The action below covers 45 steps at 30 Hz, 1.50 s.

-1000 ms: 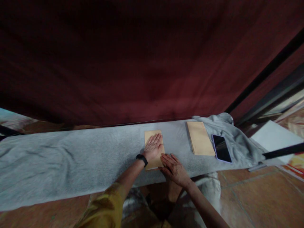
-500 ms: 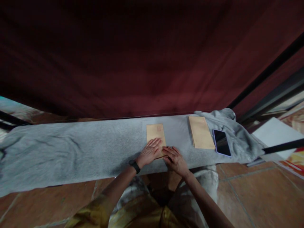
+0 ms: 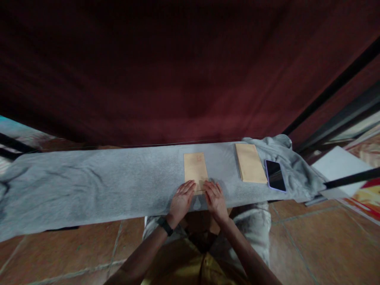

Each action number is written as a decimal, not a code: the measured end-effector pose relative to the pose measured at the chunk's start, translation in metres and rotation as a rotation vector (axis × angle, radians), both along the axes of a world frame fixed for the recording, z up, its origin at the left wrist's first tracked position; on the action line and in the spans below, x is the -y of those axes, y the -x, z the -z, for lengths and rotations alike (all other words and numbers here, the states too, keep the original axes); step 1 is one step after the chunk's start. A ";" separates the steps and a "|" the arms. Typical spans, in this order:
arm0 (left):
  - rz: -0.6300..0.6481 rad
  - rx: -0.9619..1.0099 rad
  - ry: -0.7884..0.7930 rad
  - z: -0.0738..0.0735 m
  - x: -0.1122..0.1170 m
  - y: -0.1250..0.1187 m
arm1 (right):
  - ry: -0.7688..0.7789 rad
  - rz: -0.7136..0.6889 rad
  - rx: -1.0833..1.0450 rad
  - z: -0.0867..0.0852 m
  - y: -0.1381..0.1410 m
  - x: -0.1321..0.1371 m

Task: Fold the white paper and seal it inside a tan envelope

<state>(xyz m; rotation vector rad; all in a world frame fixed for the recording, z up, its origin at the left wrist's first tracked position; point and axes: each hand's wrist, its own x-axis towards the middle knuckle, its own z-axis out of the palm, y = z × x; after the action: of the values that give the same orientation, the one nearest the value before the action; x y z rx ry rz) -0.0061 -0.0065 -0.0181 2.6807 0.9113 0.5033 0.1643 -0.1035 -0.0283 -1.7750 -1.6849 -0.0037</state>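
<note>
A tan paper envelope (image 3: 195, 167) with small red print near its top right lies flat on the grey cloth (image 3: 133, 178). My left hand (image 3: 181, 200) rests on the envelope's lower left corner, fingers stretched out and laid flat. At the lower right corner, my right hand (image 3: 215, 199) also lies with its fingers extended over the paper. The near edge of the envelope shows between the two hands. Neither hand grips anything.
To the right lies a stack of tan envelopes (image 3: 251, 163), with a phone (image 3: 275, 175) in a purple case beside it. White paper (image 3: 338, 168) is farther right, behind a dark bar (image 3: 353, 177). A dark red curtain (image 3: 190, 99) hangs beyond the cloth.
My left hand has slid back toward me from the envelope's middle to its lower left corner. My right hand has straightened its fingers at the lower right corner.
</note>
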 end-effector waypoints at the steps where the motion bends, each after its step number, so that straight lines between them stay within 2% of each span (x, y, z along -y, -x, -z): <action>1: -0.006 -0.011 -0.009 0.000 0.001 -0.001 | -0.004 -0.039 0.021 0.002 0.011 0.003; 3: -0.010 -0.037 -0.024 -0.002 0.003 -0.002 | 0.035 -0.109 0.057 0.004 0.031 0.010; 6: -0.009 -0.070 -0.038 -0.006 0.005 -0.001 | 0.106 -0.070 0.104 0.004 0.043 0.020; 14: -0.109 -0.084 -0.054 -0.004 0.015 -0.002 | 0.141 0.025 0.151 0.000 0.016 0.033; 19: 0.102 -0.089 -0.067 -0.004 0.038 -0.019 | 0.136 0.012 0.191 0.010 0.019 0.035; 22: 0.111 -0.109 -0.057 -0.006 0.039 -0.028 | 0.132 -0.004 0.216 0.017 0.019 0.036; 26: 0.105 -0.146 -0.059 -0.004 0.015 -0.042 | 0.106 0.036 0.202 0.018 0.021 0.034; 32: 0.032 -0.141 -0.092 0.006 -0.042 -0.077 | 0.152 0.070 0.167 0.006 0.024 0.032; 36: -0.032 -0.157 -0.056 0.005 -0.067 -0.098 | 0.161 0.090 0.166 0.002 0.027 0.032; 41: -0.075 -0.183 -0.013 0.002 -0.079 -0.108 | 0.109 0.127 0.158 0.006 0.032 0.030; 45: -0.102 -0.174 -0.043 0.005 -0.073 -0.094 | 0.083 0.154 0.155 0.008 0.036 0.029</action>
<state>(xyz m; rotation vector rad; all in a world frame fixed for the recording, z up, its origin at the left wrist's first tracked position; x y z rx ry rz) 0.0881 0.0666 -0.0235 2.7611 1.1003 0.3176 0.1278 -0.1326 -0.0363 -2.0078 -1.6711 -0.1451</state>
